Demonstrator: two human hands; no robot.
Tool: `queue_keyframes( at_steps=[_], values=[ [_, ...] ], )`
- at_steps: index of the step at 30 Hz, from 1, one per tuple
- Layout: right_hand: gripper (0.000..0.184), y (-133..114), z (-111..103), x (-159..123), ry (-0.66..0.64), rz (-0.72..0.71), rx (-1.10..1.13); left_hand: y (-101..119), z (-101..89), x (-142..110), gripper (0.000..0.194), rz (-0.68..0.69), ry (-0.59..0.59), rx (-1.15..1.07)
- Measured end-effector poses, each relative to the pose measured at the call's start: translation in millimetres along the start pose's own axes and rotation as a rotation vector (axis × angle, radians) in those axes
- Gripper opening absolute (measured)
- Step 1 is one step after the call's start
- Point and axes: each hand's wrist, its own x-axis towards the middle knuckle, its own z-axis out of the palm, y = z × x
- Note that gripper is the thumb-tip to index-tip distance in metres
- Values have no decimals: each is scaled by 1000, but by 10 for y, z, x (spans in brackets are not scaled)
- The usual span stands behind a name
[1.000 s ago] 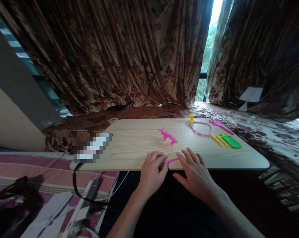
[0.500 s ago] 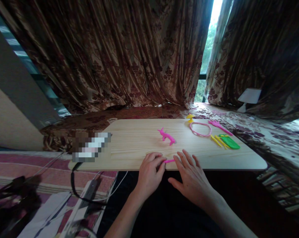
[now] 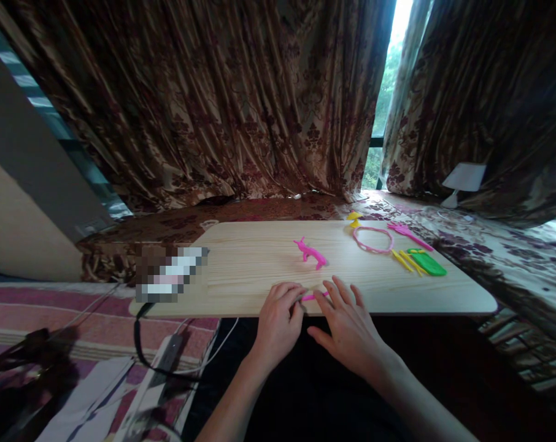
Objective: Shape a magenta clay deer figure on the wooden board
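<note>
Table (image 3: 241,258): one pink strip (image 3: 309,298) lies close to the near edge, between the hands. Left hand (image 3: 280,319) has bent fingers over its left end, can't tell if pinching or just pressing. Right hand (image 3: 349,316) is laid over the other end, fingers spread, thumb out to the side. Hands apart, strip bridging the gap. Nearest obstacle: one pink animal (image 3: 311,253), standing just beyond the strip. Far right cluster: one yellow mushroom (image 3: 354,219) upright by the far edge, one pink ring (image 3: 373,240) lying flat just beside it, one pink fork (image 3: 409,236) by the right edge, one green slab (image 3: 429,263), and yellow sticks (image 3: 404,261) between ring and slab, at least two, too small to count for sure. Left end: one pixelated item (image 3: 172,276), details hidden, with a black strap (image 3: 137,344) hanging over the edge toward a power strip (image 3: 170,353). Room to move: wood left of the animal up to the pixelated item, plus wood right of the right hand to the rounded corner. Tightest side is the near edge, wrists beyond it. Behind: curtains (image 3: 259,92); one lamp (image 3: 464,177) off-table, far right.
</note>
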Motion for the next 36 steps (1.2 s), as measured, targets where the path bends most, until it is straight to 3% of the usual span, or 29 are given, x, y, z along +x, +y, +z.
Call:
queue_keyframes(
  at_steps=[5,12,19,36],
  values=[
    [58,-17,9,-38,-8,-33,5,11,-7,1,33,11,-11,-6],
    [56,-9,-13,-6,-7,-6,2,17,17,4,17,7,-6,15],
    [53,104,-44,-17,19,18,-25,-1,22,-5,17,3,5,30],
    [49,62,-40,-59,-7,-30,-30,23,35,-4,19,-10,-25,48]
  ],
)
